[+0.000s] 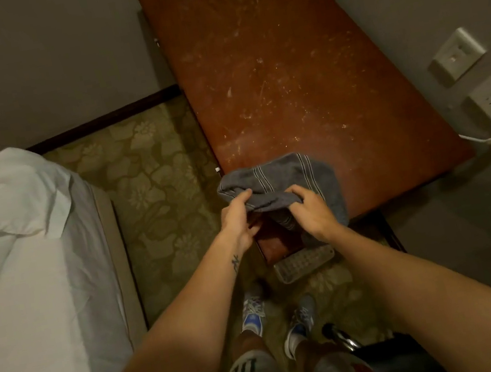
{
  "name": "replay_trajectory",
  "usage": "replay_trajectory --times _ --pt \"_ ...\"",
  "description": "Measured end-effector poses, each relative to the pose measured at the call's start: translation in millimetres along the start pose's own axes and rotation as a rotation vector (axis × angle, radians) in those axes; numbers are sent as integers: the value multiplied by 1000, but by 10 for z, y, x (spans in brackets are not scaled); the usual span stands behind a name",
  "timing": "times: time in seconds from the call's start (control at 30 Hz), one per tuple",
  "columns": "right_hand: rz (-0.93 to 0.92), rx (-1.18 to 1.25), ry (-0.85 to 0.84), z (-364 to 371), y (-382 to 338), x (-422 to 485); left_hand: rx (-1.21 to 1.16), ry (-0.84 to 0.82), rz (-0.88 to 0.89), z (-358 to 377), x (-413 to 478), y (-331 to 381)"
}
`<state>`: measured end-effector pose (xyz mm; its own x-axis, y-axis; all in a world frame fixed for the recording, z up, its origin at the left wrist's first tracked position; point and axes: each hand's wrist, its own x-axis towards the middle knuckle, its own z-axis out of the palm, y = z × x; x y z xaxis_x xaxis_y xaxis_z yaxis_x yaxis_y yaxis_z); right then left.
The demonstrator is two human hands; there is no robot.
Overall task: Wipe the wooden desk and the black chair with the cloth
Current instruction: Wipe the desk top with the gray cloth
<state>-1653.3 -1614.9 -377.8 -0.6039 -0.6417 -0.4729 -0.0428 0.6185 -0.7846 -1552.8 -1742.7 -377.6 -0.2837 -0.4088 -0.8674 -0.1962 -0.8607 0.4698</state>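
Head view: left grip (236,217) and right grip (311,210) both pinch the grey cloth (284,172), bunched over the near end of the tabletop (282,64); its dusty length runs straight ahead, equally reachable.

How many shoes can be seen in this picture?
2. The left shoe stands on the patterned carpet; the right shoe stands beside it, nearer the black chair. None seems hidden.
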Motion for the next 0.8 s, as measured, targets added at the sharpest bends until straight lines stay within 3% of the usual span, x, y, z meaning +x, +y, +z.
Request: replay_trajectory --times 0.1,0.27,0.33,0.43,0.5,0.6,0.73,0.8 --pt "46 147 -35 -98 -144 -6 -127 -81 -17 32 -99 120" --pt "128 196 -147 -192 -212 -13 75 76 246 45 -93 185" --pt "195 256 -211 -200 -223 -25 159 63 358 29 -111 235" --pt "361 383 -366 -209 -258 -59 560 -93 525 -8 -179 216" --pt "409 423 -478 -190 -315 -76 745 -295 492 -10 -219 137" --pt "409 338 -566 -211 -429 -16 844 -344 430 -28 -173 74" --pt "261 141 -390 -277 -328 203 903 -193 514 -75 8 148" --pt "242 37 -394 -278 -244 218 911 -170 531 -45 33 174"
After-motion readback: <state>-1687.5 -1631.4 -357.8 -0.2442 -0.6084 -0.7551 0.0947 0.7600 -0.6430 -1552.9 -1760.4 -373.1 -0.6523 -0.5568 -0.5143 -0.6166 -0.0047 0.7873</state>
